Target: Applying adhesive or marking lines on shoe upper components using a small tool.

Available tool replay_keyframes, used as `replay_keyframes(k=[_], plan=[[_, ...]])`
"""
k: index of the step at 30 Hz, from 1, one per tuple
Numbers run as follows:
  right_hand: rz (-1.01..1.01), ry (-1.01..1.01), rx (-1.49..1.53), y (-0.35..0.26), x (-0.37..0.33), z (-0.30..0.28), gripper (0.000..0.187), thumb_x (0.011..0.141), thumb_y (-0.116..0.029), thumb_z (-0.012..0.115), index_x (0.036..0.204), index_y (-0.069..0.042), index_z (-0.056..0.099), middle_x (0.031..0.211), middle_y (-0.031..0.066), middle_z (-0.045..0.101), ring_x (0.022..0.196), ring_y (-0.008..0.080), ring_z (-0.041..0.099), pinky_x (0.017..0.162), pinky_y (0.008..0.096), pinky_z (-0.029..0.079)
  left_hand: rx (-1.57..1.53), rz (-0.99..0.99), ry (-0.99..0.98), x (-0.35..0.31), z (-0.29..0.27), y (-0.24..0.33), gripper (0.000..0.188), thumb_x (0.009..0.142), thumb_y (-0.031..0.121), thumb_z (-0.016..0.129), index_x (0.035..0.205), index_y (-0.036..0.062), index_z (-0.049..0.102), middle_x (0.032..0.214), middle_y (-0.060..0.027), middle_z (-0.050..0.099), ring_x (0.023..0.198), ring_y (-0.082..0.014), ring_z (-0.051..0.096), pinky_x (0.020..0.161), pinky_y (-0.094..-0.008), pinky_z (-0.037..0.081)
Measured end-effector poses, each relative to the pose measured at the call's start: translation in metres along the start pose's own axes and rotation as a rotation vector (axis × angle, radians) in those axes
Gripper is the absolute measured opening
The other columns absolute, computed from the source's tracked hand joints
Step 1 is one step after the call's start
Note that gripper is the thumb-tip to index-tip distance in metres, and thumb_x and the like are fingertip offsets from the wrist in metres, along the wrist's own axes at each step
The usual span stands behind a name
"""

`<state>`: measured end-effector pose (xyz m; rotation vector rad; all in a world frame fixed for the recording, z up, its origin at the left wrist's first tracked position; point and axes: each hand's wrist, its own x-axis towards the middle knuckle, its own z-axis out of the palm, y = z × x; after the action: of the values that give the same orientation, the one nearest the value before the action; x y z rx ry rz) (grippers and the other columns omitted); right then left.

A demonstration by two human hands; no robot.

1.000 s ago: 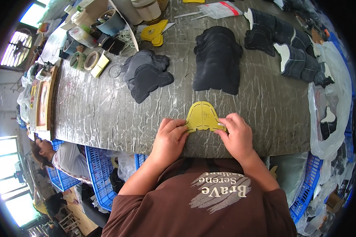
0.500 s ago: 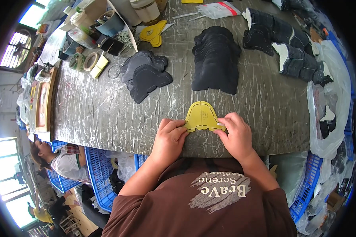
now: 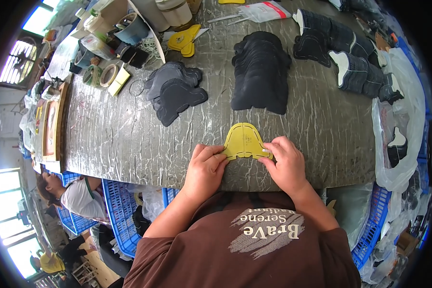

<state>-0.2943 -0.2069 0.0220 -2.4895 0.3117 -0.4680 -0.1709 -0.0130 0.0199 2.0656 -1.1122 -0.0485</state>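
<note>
Between my two hands, near the front edge of the table, is a yellow template (image 3: pixel 244 139) with a rounded top, flared lower corners and dashed slots along its border. My left hand (image 3: pixel 205 168) pinches its lower left corner, fingers closed. My right hand (image 3: pixel 287 162) pinches the lower right corner between thumb and fingers. Whether anything lies under the template cannot be made out. Beyond it stands a long overlapping stack of black cut pieces (image 3: pixel 261 72). Left of that is a smaller pile of black pieces (image 3: pixel 180 96) with pale marked outlines.
Yellow templates (image 3: pixel 183 41), tape rolls (image 3: pixel 109 75) and a blue-grey pot (image 3: pixel 132 30) sit at the back left. Bundles of black pieces with white edging (image 3: pixel 357 72) lie back right, beside a plastic bag (image 3: pixel 403 120). Blue crates (image 3: pixel 120 211) stand below the table edge; a co-worker (image 3: pixel 79 194) is left.
My hands and the yellow template stay nearly still. At the left, the co-worker's body and arm have shifted slightly.
</note>
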Motion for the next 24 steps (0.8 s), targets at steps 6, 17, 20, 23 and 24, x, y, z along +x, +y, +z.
replay_keyframes(k=[6,17,20,23,24], plan=[[-0.002,0.004,0.007,0.001,0.0,0.001,0.033,0.067,-0.012,0.08,0.096,-0.004,0.066,0.091,0.0067,0.057,0.08,0.0261,0.061,0.068,0.0382,0.05,0.005,0.011,0.008,0.001,0.0,0.001,0.017,0.071,-0.002,0.075,0.087,0.0,0.07,0.1,-0.0109,0.067,0.084,-0.0284,0.058,0.076,-0.036,0.051],[-0.002,0.002,0.011,0.002,0.0,0.001,0.033,0.066,-0.011,0.08,0.095,-0.004,0.066,0.09,0.0069,0.057,0.08,0.0263,0.061,0.067,0.0383,0.05,0.305,0.126,-0.222,0.001,0.005,0.014,0.024,0.076,0.001,0.061,0.1,0.0002,0.064,0.109,-0.0137,0.059,0.096,-0.0313,0.056,0.083,-0.0396,0.049],[-0.002,0.0,0.01,0.002,0.0,0.0,0.032,0.067,-0.012,0.08,0.095,-0.004,0.066,0.09,0.0072,0.057,0.08,0.0267,0.061,0.067,0.0385,0.05,0.42,0.158,-0.305,0.005,0.009,0.034,0.035,0.079,0.009,0.059,0.112,-0.0001,0.061,0.108,-0.0152,0.057,0.099,-0.0313,0.056,0.084,-0.0403,0.049],[-0.002,-0.007,0.004,0.002,0.0,0.0,0.032,0.068,-0.012,0.079,0.096,-0.004,0.066,0.09,0.0074,0.057,0.08,0.027,0.061,0.068,0.0388,0.05,0.524,0.209,-0.342,0.005,0.016,0.044,0.051,0.082,0.031,0.065,0.122,0.0015,0.059,0.111,-0.0188,0.057,0.104,-0.0322,0.055,0.087,-0.0411,0.049],[-0.002,-0.008,0.003,0.002,0.0,0.0,0.031,0.068,-0.012,0.079,0.095,-0.004,0.066,0.09,0.0075,0.057,0.08,0.027,0.061,0.068,0.039,0.05,0.579,0.203,-0.4,0.006,0.017,0.047,0.059,0.079,0.04,0.066,0.123,0.0022,0.059,0.114,-0.0201,0.056,0.105,-0.0324,0.055,0.088,-0.0408,0.049]])
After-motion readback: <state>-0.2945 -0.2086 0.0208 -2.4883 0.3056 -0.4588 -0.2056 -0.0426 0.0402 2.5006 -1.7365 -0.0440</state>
